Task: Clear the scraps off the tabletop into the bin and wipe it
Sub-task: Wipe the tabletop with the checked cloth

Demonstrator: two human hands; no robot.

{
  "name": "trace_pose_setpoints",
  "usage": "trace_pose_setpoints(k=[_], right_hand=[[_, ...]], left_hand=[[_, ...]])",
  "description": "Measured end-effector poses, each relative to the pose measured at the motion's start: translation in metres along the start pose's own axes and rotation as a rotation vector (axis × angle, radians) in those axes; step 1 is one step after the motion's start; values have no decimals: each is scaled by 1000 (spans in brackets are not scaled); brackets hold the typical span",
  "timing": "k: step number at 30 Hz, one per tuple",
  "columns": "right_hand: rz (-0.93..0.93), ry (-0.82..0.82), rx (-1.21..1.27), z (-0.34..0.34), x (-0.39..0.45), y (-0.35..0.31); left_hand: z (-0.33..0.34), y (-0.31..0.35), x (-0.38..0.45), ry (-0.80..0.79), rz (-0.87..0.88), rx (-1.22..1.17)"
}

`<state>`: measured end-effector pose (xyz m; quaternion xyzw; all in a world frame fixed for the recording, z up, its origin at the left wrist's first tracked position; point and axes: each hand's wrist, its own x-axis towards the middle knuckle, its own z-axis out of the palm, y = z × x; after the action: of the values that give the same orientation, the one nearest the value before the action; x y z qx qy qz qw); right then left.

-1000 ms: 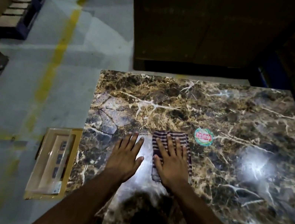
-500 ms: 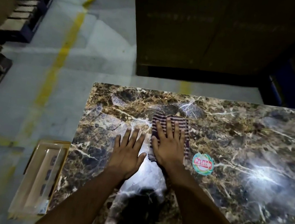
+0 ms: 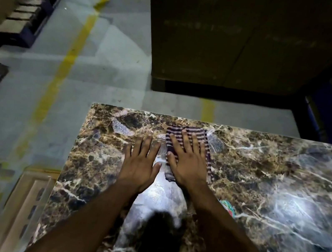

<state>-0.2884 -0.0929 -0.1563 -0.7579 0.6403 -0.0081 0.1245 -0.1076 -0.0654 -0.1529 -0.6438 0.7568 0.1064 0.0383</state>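
Note:
A striped purple-and-white cloth lies flat on the brown marble tabletop, close to its far edge. My right hand presses down on the cloth with fingers spread. Just left of it, my left hand rests flat on the bare marble, holding nothing. A round green-and-red sticker shows on the top, partly hidden behind my right forearm. No loose scraps are visible on the tabletop.
A shallow cardboard tray-like box sits on the floor off the table's left edge. Large dark boxes stand beyond the far edge. A pallet with cartons is at far left. A yellow line crosses the grey floor.
My right hand has pushed the cloth away from me, from mid-table to near the far edge. The left hand moved forward alongside it. The sticker is now behind my right forearm.

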Motion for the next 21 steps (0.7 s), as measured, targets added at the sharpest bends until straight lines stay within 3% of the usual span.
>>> trace_pose_setpoints(k=[4, 7, 11, 16, 21], right_hand=[[144, 28, 1, -11, 44, 32], [91, 32, 2, -13, 64, 18], [-49, 15, -37, -5, 26, 42], [132, 25, -26, -14, 35, 57], [-36, 4, -43, 4, -34, 40]], left_hand=[[-4, 4, 21, 7, 48, 17], [-8, 5, 36, 14, 39, 26], [-1, 9, 36, 20, 2, 35], [-3, 18, 28, 33, 19, 12], [-2, 27, -6, 29, 42, -17]])
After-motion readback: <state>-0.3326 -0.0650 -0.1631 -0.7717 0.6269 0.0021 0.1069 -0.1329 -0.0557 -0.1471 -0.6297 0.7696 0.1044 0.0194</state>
